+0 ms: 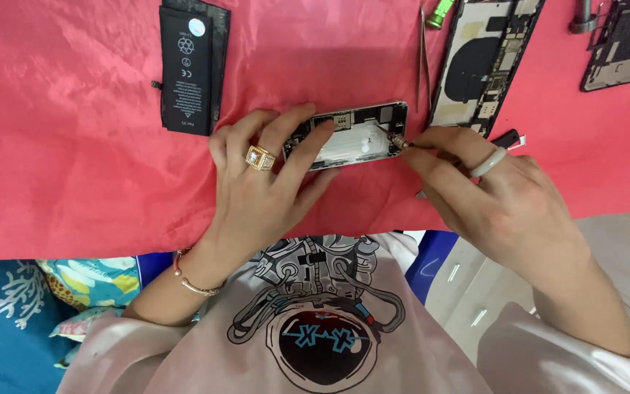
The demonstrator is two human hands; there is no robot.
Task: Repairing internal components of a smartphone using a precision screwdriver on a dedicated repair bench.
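Your left hand (260,171) pins the opened silver phone shell (351,135) flat on the red cloth (67,146); just beside it, your right hand (490,197) pinches a thin metal-tipped screwdriver (400,142) into the shell's right end.

Two hands: the left hand (257,182) and the right hand (497,197); one small open phone shell (355,135) between them; two more opened phone bodies, one long phone back (483,62) and one dark phone part (621,44) at the top right; one black battery (186,69); one pair of tweezers (424,58); one green tool tip (440,12); one red cloth (74,146); two rings, one gold ring (259,157) and one pale ring (488,163); one bracelet (195,281).
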